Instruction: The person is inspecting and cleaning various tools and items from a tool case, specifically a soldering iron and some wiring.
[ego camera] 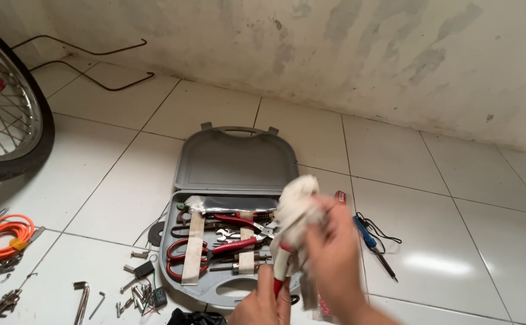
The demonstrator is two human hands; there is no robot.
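Observation:
My left hand (262, 303) grips the red and white handle of a tool (281, 269) at the bottom middle. My right hand (335, 256) presses a white cloth (296, 207) around the upper part of that tool; it is blurred. Both hands hover over the right end of an open grey tool case (230, 162) that lies on the white tiled floor. Red-handled pliers (239, 235) and red-handled scissors (185, 259) lie strapped inside the case under white bands.
A bike wheel (10, 114) stands at the left edge. An orange cable coil (1, 235), hex keys (82, 298) and small metal bits (139, 295) lie on the floor at left. A blue-handled tool with black wire (368, 238) lies right of the case. A stained wall rises behind.

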